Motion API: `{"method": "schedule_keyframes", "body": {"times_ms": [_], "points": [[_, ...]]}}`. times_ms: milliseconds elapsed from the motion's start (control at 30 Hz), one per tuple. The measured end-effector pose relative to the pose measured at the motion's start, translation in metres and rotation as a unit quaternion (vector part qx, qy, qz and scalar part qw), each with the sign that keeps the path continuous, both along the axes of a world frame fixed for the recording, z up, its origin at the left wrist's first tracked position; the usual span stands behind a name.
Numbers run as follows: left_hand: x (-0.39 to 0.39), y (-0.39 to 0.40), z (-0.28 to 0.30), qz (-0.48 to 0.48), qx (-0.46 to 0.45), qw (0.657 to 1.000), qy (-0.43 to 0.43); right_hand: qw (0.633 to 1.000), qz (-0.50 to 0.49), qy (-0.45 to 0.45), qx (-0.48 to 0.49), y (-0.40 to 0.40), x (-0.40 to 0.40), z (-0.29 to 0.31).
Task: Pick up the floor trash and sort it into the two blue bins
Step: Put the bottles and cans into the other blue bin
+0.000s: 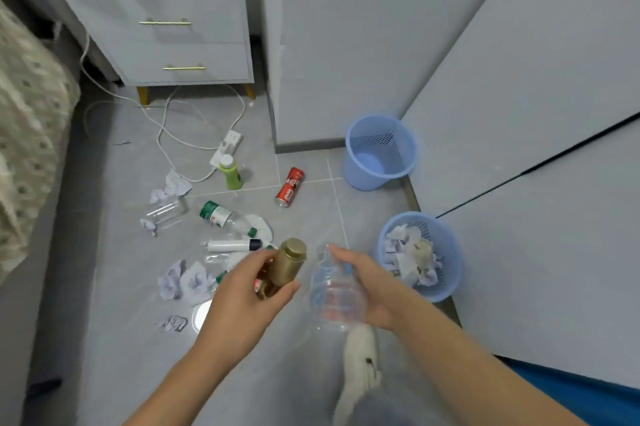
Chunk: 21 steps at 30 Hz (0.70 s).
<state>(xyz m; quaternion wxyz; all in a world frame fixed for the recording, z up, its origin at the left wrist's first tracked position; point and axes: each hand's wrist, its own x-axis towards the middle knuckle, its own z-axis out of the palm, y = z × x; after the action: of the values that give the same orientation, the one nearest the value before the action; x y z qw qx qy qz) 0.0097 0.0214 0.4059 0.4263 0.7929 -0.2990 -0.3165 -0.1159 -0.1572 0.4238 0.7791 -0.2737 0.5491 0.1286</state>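
My left hand (242, 297) grips a gold-capped bottle (285, 264) above the floor. My right hand (367, 283) holds a clear plastic bottle (334, 297) just left of the near blue bin (450, 273), which holds crumpled paper (410, 257). The far blue bin (379, 152) stands empty by the wall. On the floor lie a red can (290, 186), a green bottle (231, 172), a green-labelled clear bottle (225, 216), a white tube (232, 245), a clear bottle (166, 212) and several paper wads (183, 278).
A grey nightstand (173, 31) stands at the back, with a white power strip (227, 148) and looping cables on the floor in front. A bed edge (31, 135) runs along the left. Grey cabinet doors (519, 96) line the right side.
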Motion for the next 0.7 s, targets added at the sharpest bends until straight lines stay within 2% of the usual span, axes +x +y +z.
{"method": "schedule_keyframes", "body": {"times_ms": [167,300,400,533,700], "points": [[0.027,-0.109,-0.001,-0.045,-0.01,0.999,-0.02,0.997,-0.008,0.011,-0.071,-0.109,0.024,-0.023],[0.052,-0.201,-0.015,-0.049,0.005,0.998,-0.038,0.985,0.001,0.044,-0.17,-0.198,0.047,-0.046],[0.072,-0.271,-0.037,-0.055,0.032,0.997,-0.046,0.953,0.034,0.078,-0.291,-0.261,0.057,-0.067],[0.095,-0.352,-0.08,-0.041,0.064,0.997,-0.021,0.909,0.057,0.12,-0.396,-0.34,0.073,-0.106],[0.121,-0.439,-0.14,-0.064,0.116,0.991,-0.036,0.878,0.067,0.14,-0.453,-0.413,0.109,-0.158]]}}
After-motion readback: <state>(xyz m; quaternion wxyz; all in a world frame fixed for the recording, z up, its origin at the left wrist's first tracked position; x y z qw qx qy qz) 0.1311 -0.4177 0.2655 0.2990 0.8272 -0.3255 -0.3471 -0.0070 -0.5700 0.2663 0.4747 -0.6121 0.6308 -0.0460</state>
